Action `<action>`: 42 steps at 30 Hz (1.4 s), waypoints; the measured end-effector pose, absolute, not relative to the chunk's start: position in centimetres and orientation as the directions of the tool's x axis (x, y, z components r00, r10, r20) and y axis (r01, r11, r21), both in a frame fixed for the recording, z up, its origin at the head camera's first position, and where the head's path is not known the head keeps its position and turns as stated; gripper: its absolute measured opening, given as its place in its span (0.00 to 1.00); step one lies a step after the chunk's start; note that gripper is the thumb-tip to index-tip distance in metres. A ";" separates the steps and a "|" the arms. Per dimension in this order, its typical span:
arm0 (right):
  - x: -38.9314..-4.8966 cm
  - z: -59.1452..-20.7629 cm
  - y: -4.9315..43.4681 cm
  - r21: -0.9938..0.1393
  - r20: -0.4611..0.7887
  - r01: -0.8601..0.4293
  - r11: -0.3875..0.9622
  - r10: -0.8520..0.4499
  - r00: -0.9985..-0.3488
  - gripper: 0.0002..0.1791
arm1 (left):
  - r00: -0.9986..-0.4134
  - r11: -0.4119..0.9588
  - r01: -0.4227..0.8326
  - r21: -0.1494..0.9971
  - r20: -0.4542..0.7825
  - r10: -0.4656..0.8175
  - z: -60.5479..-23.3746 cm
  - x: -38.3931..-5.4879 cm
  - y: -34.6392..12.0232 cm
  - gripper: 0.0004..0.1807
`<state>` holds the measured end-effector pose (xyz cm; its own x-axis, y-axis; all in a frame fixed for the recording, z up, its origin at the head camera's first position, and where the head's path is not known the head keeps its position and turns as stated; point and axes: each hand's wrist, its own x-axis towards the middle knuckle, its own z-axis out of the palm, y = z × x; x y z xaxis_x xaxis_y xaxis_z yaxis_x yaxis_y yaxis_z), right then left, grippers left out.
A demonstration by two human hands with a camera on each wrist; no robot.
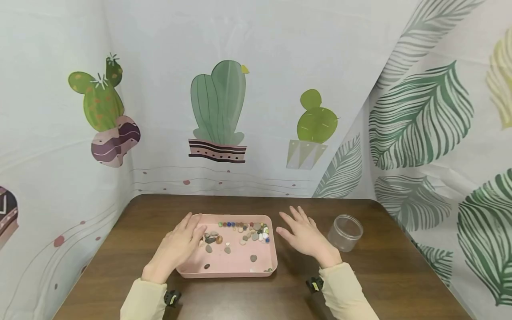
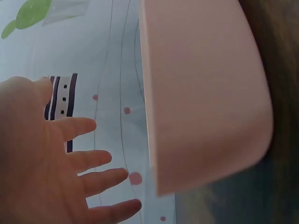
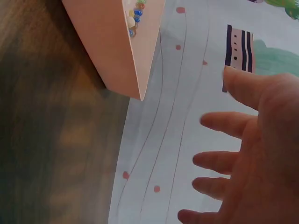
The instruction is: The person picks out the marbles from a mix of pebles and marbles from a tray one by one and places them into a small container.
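A shallow pink tray [image 1: 236, 262] lies on the table, holding several pebbles [image 1: 254, 258] and glass marbles [image 1: 229, 224]. Most marbles line the far rim, and a cluster of stones sits in the far right corner. My left hand [image 1: 178, 244] hovers over the tray's left side, fingers spread and holding nothing; it hides part of that side. Beyond the tray's right rim my right hand [image 1: 306, 235] is held with fingers spread, also holding nothing. Both wrist views show straight, parted fingers near the tray's outer wall [image 2: 205, 93].
A clear round jar [image 1: 346, 233] stands on the brown wooden table [image 1: 224, 298], just right of my right hand. Behind the table hangs a white cloth [image 1: 268, 66] printed with cacti and leaves.
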<state>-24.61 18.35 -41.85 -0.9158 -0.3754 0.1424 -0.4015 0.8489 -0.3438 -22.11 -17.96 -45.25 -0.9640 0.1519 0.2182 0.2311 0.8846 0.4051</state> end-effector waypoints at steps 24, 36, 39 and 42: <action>-27.0 -42.3 13.7 -0.251 0.160 -0.667 0.702 -0.649 -0.744 0.21 | -0.996 0.867 0.045 0.495 0.086 0.002 -47.2 -23.1 -21.5 0.37; -27.8 -41.7 10.5 -0.225 0.095 -0.719 0.658 -0.720 -0.688 0.18 | -0.991 0.841 0.084 0.534 0.135 0.014 -48.0 -24.0 -21.8 0.28; -28.2 -41.6 9.5 -0.206 0.105 -0.746 0.633 -0.744 -0.660 0.17 | -0.989 0.835 0.094 0.542 0.147 0.015 -48.2 -24.0 -21.8 0.26; -28.4 -41.6 8.3 -0.197 0.104 -0.760 0.619 -0.758 -0.644 0.17 | -0.987 0.833 0.100 0.543 0.160 0.015 -48.4 -24.1 -21.9 0.23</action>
<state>-28.43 8.35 -41.56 -0.6441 -0.7579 0.1037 -0.7602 0.6190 -0.1974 -24.12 -21.93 -48.41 -0.9870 0.0147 0.1600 0.1005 0.8335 0.5433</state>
